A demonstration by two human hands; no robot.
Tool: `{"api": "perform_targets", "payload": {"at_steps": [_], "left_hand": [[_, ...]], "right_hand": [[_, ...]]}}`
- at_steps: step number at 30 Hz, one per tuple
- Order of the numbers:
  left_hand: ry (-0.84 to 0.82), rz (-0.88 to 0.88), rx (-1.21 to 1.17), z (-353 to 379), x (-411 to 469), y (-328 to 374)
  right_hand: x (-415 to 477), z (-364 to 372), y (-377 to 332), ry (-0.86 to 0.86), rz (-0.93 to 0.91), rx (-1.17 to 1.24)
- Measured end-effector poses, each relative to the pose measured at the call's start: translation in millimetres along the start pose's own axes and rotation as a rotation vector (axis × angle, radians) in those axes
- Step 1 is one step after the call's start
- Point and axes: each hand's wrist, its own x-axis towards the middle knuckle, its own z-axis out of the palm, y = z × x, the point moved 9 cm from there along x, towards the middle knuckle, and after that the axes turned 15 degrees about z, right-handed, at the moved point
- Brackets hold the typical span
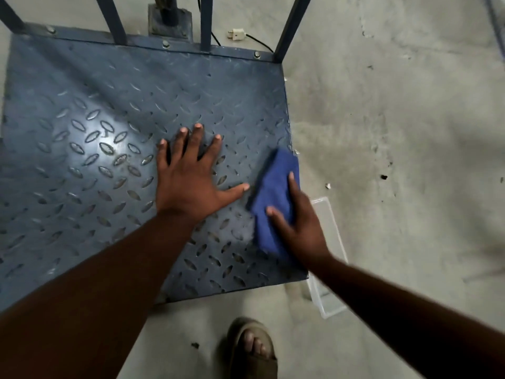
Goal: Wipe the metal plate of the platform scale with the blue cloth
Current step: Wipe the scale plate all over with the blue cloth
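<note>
The concrete floor (382, 132) carries the scale's blue metal plate (109, 110), patterned with raised ovals. The left hand (191, 176) lies open, fingers spread flat at the plate's middle. The right hand (297, 222) presses the blue cloth (273, 192) onto the plate's right edge, fingers spread over it.

Grey concrete floor (382, 119), stained and scuffed, carries it all. Sitting on it, the platform scale, its blue chequered metal plate (95, 187) catching a glare at left. On that plate: a left hand (191, 181) spread flat, and a blue cloth (273, 198) by the right edge under a right hand (297, 222). On the floor beside the scale's right edge, a clear plastic container (328, 269); beyond its far edge, a white plug (235, 34) on a black cord; below, a sandalled foot (252, 348).
</note>
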Motion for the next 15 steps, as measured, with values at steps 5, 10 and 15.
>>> {"api": "perform_targets", "payload": {"at_steps": [5,10,15], "left_hand": [[-0.019,-0.006,0.015,0,0,0],[-0.034,0.002,0.015,1,0,1],[-0.005,0.009,0.016,-1,0,2]], "right_hand": [[-84,11,53,-0.049,0.116,-0.075],[-64,6,39,0.01,0.079,-0.119],[4,-3,-3,0.064,0.023,-0.066]]}}
